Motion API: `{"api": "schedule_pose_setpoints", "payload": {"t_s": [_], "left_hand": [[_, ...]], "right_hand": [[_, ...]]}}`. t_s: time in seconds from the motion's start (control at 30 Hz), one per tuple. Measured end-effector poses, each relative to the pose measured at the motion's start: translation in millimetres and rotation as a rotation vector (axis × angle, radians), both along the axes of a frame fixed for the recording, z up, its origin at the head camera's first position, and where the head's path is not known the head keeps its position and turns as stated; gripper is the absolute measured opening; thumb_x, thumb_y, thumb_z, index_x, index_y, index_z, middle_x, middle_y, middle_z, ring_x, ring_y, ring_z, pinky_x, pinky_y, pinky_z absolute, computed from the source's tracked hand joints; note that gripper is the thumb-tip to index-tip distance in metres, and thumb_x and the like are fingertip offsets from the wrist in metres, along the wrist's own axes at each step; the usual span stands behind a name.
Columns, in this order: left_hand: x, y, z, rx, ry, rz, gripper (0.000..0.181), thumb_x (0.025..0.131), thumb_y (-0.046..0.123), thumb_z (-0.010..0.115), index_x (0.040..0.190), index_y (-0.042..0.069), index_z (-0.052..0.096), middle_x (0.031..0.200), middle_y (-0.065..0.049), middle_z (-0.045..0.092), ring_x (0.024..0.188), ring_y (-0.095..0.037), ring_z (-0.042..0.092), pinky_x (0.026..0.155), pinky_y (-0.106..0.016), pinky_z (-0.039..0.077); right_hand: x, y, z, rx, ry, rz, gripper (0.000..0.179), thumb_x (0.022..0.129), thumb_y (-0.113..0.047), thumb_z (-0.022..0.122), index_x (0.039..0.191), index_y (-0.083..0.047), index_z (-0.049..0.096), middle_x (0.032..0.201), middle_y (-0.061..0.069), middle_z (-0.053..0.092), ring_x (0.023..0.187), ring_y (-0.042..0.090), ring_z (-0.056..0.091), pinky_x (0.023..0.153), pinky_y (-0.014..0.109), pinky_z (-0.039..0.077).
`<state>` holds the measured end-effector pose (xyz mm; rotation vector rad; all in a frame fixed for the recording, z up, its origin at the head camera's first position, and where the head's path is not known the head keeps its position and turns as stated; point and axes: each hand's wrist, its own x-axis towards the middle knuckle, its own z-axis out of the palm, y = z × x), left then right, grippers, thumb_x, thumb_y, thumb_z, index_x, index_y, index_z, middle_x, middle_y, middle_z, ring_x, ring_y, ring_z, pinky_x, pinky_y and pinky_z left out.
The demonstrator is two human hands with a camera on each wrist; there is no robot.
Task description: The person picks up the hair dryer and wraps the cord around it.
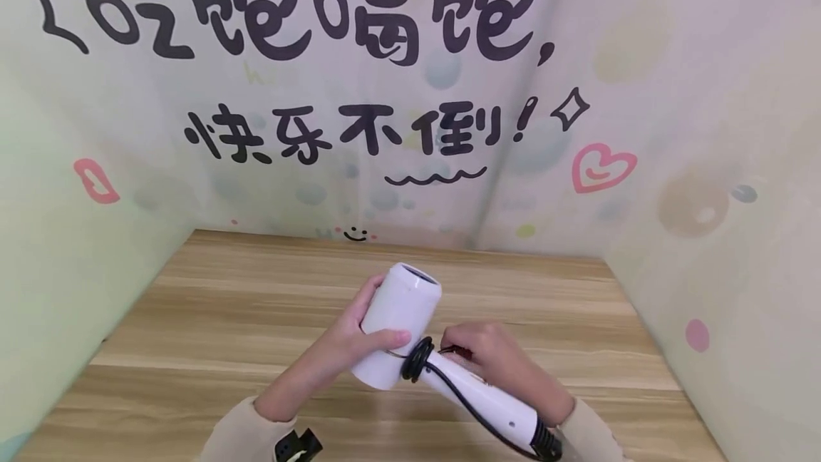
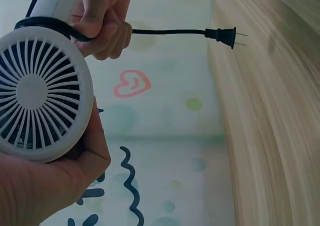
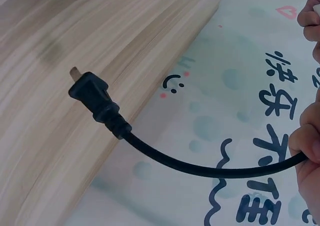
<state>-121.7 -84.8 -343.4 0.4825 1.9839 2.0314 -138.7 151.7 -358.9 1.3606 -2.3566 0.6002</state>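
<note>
My left hand [image 1: 355, 334] grips the barrel of a white hair dryer [image 1: 405, 305], thumb across the near side. In the left wrist view the slatted round rear grille [image 2: 32, 91] faces the camera. A black power cord [image 1: 418, 360] is wound several times around the top of the handle [image 1: 484, 394] and also runs along it to its base. Beside the handle, my right hand [image 1: 497, 358] pinches the cord near its free end. Beyond the fingers a short length of cord leads to a two-pin plug [image 3: 92, 96], which hangs free in the right wrist view.
A wood-grain tabletop [image 1: 256, 305] lies beneath the hands. Pale printed walls [image 1: 385, 198] with dark lettering, dots and hearts stand at the back and on both sides. A black strap device [image 1: 298, 445] sits at the left sleeve.
</note>
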Motion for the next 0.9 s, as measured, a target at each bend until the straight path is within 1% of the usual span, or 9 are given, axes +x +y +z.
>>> {"api": "schedule_pose_setpoints", "payload": {"t_s": [0.07, 0.13, 0.2, 0.27, 0.37, 0.5, 0.6, 0.7, 0.9], "left_hand": [[-0.6, -1.6, 0.0, -0.029, 0.019, -0.033, 0.074, 0.079, 0.019, 0.07, 0.14, 0.021, 0.028, 0.116, -0.022, 0.049, 0.093, -0.022, 0.056, 0.069, -0.039, 0.053], [-0.6, -3.9, 0.2, -0.047, 0.035, -0.064, 0.072, 0.079, 0.019, 0.07, 0.139, 0.02, 0.029, 0.114, -0.022, 0.05, 0.092, -0.022, 0.056, 0.068, -0.039, 0.053], [-0.6, -6.1, -0.1, -0.051, 0.038, -0.095, 0.072, 0.079, 0.019, 0.07, 0.138, 0.018, 0.03, 0.112, -0.021, 0.051, 0.091, -0.021, 0.056, 0.068, -0.039, 0.053], [-0.3, -7.0, -0.9, -0.049, 0.038, -0.125, 0.071, 0.079, 0.019, 0.07, 0.138, 0.015, 0.03, 0.108, -0.021, 0.052, 0.09, -0.021, 0.057, 0.067, -0.039, 0.054], [-0.4, -4.9, -2.3, -0.035, 0.033, -0.159, 0.072, 0.08, 0.019, 0.07, 0.139, 0.015, 0.03, 0.108, -0.02, 0.052, 0.09, -0.021, 0.058, 0.068, -0.04, 0.054], [-0.6, -0.3, -3.1, -0.056, 0.049, -0.182, 0.072, 0.08, 0.02, 0.071, 0.138, 0.019, 0.03, 0.108, -0.02, 0.053, 0.091, -0.022, 0.058, 0.068, -0.039, 0.054], [-0.8, 2.9, -3.9, -0.088, 0.053, -0.164, 0.074, 0.079, 0.021, 0.072, 0.139, 0.022, 0.03, 0.108, -0.02, 0.053, 0.091, -0.023, 0.058, 0.067, -0.038, 0.054], [-1.1, 4.8, -6.2, -0.132, 0.056, -0.105, 0.077, 0.079, 0.022, 0.073, 0.141, 0.023, 0.028, 0.108, -0.02, 0.053, 0.089, -0.023, 0.059, 0.065, -0.036, 0.055], [-2.8, 8.2, -13.0, -0.204, 0.07, 0.004, 0.081, 0.078, 0.024, 0.074, 0.142, 0.024, 0.025, 0.109, -0.019, 0.054, 0.088, -0.023, 0.058, 0.063, -0.034, 0.054]], "right_hand": [[-0.5, 1.6, -2.4, -0.01, -0.025, -0.029, 0.017, 0.087, -0.026, 0.062, 0.073, -0.019, 0.057, 0.063, -0.014, 0.053, 0.058, -0.007, 0.043, 0.052, 0.007, 0.036], [-0.8, 4.0, -2.6, -0.031, -0.093, -0.056, 0.017, 0.087, -0.031, 0.062, 0.074, -0.02, 0.058, 0.064, -0.014, 0.053, 0.058, -0.008, 0.042, 0.052, 0.007, 0.037], [-2.2, 8.3, -0.6, -0.062, -0.177, -0.076, 0.014, 0.087, -0.027, 0.063, 0.077, -0.018, 0.06, 0.066, -0.013, 0.054, 0.059, -0.008, 0.041, 0.053, 0.009, 0.038], [-5.0, 12.5, 2.4, -0.091, -0.22, -0.105, 0.008, 0.085, -0.02, 0.065, 0.079, -0.017, 0.061, 0.067, -0.013, 0.055, 0.058, -0.007, 0.041, 0.052, 0.011, 0.039], [-8.2, 14.6, 8.5, -0.113, -0.204, -0.145, 0.005, 0.086, -0.017, 0.065, 0.081, -0.016, 0.063, 0.068, -0.012, 0.056, 0.057, -0.007, 0.04, 0.052, 0.012, 0.039], [-8.2, 11.3, 12.2, -0.117, -0.097, -0.186, 0.004, 0.085, -0.019, 0.066, 0.082, -0.016, 0.065, 0.067, -0.012, 0.058, 0.056, -0.007, 0.04, 0.051, 0.009, 0.037], [-5.8, 8.0, 12.4, -0.135, -0.022, -0.209, 0.004, 0.082, -0.016, 0.069, 0.08, -0.016, 0.065, 0.065, -0.012, 0.058, 0.055, -0.008, 0.04, 0.049, 0.008, 0.035], [-4.1, 3.1, 12.7, -0.155, 0.037, -0.232, 0.005, 0.079, -0.015, 0.072, 0.078, -0.016, 0.066, 0.062, -0.012, 0.059, 0.052, -0.009, 0.039, 0.048, 0.007, 0.035], [-0.8, -5.9, 12.7, -0.173, 0.044, -0.268, 0.005, 0.076, -0.011, 0.074, 0.079, -0.013, 0.07, 0.061, -0.011, 0.059, 0.05, -0.01, 0.036, 0.046, 0.006, 0.033]]}}
